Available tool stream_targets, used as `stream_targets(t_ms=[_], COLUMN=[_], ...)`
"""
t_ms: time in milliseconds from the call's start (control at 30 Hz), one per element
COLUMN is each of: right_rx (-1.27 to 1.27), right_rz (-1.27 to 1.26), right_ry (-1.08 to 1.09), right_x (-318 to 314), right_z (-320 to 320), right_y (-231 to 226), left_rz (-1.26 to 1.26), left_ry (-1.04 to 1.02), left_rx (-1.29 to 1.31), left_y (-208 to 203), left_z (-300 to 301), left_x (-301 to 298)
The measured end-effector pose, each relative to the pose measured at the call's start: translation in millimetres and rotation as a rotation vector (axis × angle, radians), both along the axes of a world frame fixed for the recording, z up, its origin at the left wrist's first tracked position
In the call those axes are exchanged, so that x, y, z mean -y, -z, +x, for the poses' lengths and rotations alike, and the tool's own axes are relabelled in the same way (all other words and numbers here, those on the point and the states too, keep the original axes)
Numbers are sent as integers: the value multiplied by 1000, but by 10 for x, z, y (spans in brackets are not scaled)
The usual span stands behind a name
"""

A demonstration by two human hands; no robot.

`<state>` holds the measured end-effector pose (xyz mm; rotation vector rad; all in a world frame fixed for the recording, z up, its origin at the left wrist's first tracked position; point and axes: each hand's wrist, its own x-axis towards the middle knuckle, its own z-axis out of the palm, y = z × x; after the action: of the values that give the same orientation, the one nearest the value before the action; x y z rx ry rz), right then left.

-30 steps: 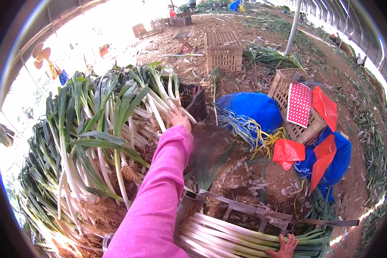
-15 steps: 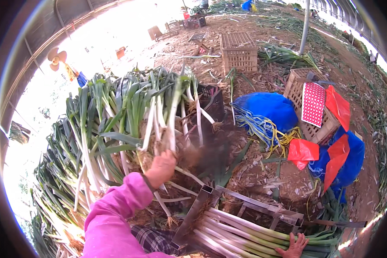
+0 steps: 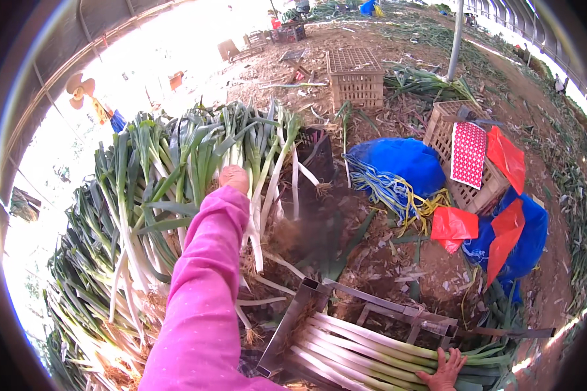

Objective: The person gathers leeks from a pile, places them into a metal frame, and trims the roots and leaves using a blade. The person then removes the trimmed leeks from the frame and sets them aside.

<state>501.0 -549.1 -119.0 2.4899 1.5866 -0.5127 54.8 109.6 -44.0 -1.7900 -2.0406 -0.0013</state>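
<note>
A large pile of leeks (image 3: 130, 215), white stalks with dark green leaves and roots, fills the left side. My left hand (image 3: 235, 178) is among the upright leeks at the pile's far right part, closed round a pale stalk; its fingertips are hidden. At the bottom, several trimmed-looking leeks (image 3: 352, 345) lie side by side in a metal frame (image 3: 300, 313), white ends against its left plate. Across their green part rests my right hand (image 3: 445, 370), fingers spread, at the frame's right end. A flat metal bar (image 3: 515, 332) sticks out to the right of the frame.
Beyond the frame lie a blue net bundle (image 3: 401, 163) with yellow and blue ties, red plastic bags (image 3: 454, 225) and a tipped plastic crate (image 3: 440, 127). Another crate (image 3: 355, 78) stands farther back. A metal post (image 3: 455, 42) rises behind, and leaf scraps litter the soil.
My left hand has moved up and away from the lower white ends of the leeks to higher on the stalks, the arm stretching out. My right hand stays on the leeks in the frame.
</note>
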Motion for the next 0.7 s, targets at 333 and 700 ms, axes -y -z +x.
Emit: stream_targets(t_ms=[333, 700], right_rx=[42, 9], right_rz=[202, 297], right_ry=[17, 47], right_x=[81, 108], right_z=[108, 94], right_y=[299, 337], left_rz=[-853, -513], left_ry=[168, 79], left_rx=[1370, 1783], left_y=[-628, -958], left_z=[13, 492], left_x=[2847, 1874])
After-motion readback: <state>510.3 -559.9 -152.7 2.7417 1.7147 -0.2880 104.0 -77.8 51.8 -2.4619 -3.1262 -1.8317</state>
